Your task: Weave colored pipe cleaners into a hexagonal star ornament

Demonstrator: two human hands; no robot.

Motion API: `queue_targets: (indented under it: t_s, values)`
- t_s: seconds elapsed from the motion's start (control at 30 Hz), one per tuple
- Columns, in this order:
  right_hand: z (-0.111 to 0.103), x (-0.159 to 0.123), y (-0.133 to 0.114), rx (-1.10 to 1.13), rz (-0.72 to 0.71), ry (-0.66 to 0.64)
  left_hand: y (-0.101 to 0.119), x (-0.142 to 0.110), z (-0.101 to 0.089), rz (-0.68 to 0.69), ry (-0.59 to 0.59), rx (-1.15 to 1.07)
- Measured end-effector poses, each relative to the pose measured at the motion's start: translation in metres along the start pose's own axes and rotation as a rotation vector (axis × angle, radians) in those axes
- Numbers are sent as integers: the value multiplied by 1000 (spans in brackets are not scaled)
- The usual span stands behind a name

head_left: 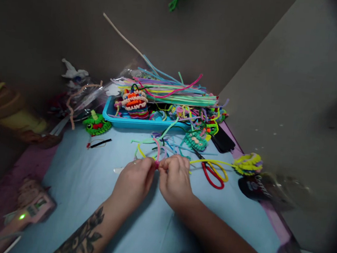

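Note:
My left hand (135, 179) and my right hand (176, 181) meet above the blue cloth. Both are closed, fingertips pinching a small pink twisted pipe cleaner (157, 164) between them. A lighter pink strand (157, 144) rises from behind the fingers. Part of the piece is hidden by my hands. Just past them lie loose pipe cleaners in green, blue and purple, and a teal fuzzy figure (196, 140). To the right of my right hand rest scissors (213, 175) with red and yellow handles, a yellow strand (209, 161) crossing them.
A blue tray (145, 124) stands at the back, with a bundle of pipe cleaners (171, 95) and fuzzy figures. A green figure (97, 123) sits left of it. On the right are a yellow figure (247, 163) and a tipped plastic cup (281, 189). A pink device (33, 209) lies front left.

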State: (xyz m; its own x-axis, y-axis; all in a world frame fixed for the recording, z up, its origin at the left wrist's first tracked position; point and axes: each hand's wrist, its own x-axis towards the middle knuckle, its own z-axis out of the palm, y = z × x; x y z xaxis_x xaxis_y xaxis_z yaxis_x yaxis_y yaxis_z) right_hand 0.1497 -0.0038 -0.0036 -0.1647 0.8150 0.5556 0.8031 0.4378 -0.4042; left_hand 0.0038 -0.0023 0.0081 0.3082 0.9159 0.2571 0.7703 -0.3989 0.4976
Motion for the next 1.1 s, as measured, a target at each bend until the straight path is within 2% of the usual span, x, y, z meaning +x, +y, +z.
queue_targets:
  t_s: [0.2,0.27,0.4,0.5,0.63,0.7,0.87,0.93,1.03,1.1]
  values:
    - [-8,10,11,8,-125,-151,-8,3,-12,-116,-48,-286]
    - [-12,12,13,-14,-166,-195,-10,4,-14,-111,-68,-322]
    - [-18,14,16,-40,-237,-194,-13,4,-18,-59,-110,-383]
    - [-19,15,19,17,-225,-215,-15,3,-23,0,-148,-387]
    - [-19,16,22,216,-129,-277,-16,4,-28,76,-185,-373]
    - [-18,16,21,333,-46,-274,-17,6,-26,101,-101,-314]
    - [-16,17,16,453,146,-161,-15,5,-20,52,319,-117]
    - [-17,17,14,430,186,-110,-12,1,-18,8,334,-109]
    - [-17,17,13,414,225,-63,-7,-5,-11,42,269,-121]
    - [-16,17,12,412,242,-49,-4,-8,-5,35,274,-179]
